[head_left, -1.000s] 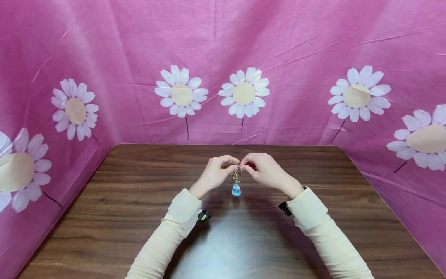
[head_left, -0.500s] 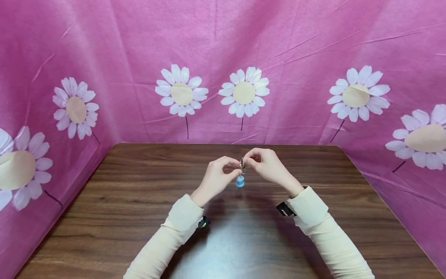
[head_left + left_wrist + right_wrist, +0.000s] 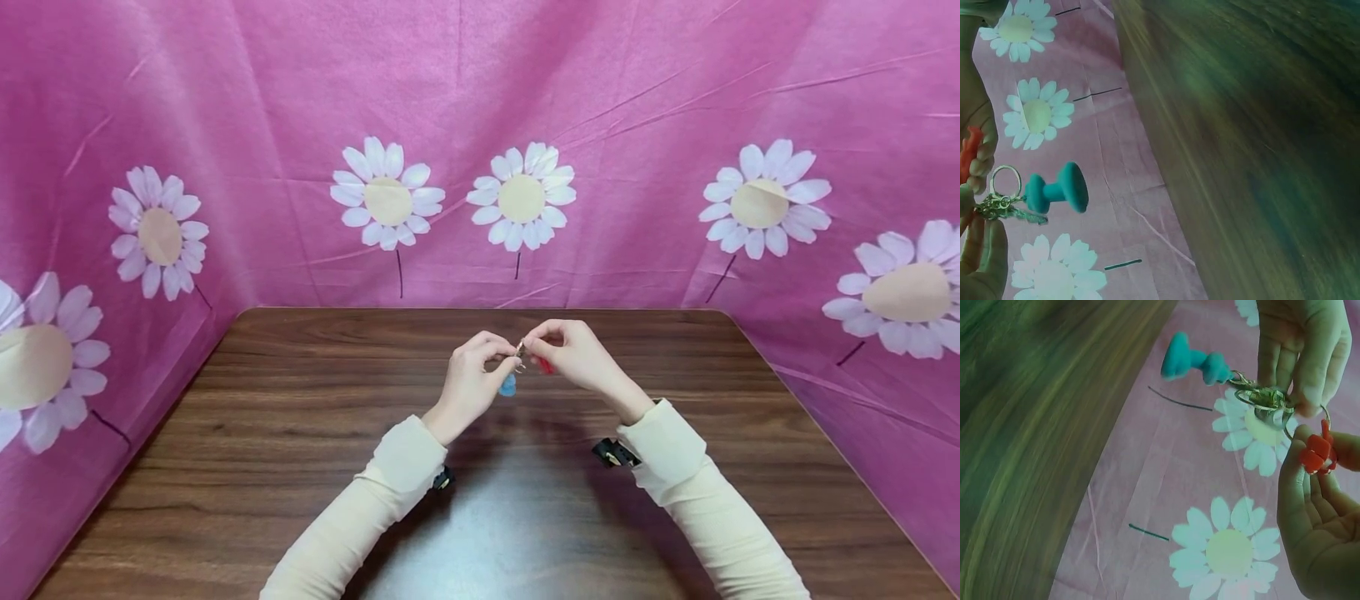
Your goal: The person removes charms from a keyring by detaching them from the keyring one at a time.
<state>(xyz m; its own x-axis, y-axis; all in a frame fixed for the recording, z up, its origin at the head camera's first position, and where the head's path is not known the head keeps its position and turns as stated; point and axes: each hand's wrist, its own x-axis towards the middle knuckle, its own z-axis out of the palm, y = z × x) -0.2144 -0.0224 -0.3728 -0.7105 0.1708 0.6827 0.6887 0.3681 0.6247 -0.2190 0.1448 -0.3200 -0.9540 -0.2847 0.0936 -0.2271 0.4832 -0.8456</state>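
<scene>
Gold keyring [image 3: 1266,398], in left grip [image 3: 471,379] (pinched)

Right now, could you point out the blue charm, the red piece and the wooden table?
Blue charm [image 3: 1054,192]: left wrist view, on its narrow middle.
Red piece [image 3: 1317,450]: right wrist view, on its body.
Wooden table [image 3: 517,475]: head view, on its bare top.

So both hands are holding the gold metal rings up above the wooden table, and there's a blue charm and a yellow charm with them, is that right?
Not quite: the second charm is red, not yellow, as the right wrist view shows. The rest stands: both hands, the gold metal rings, the wooden table and the blue charm.
</scene>
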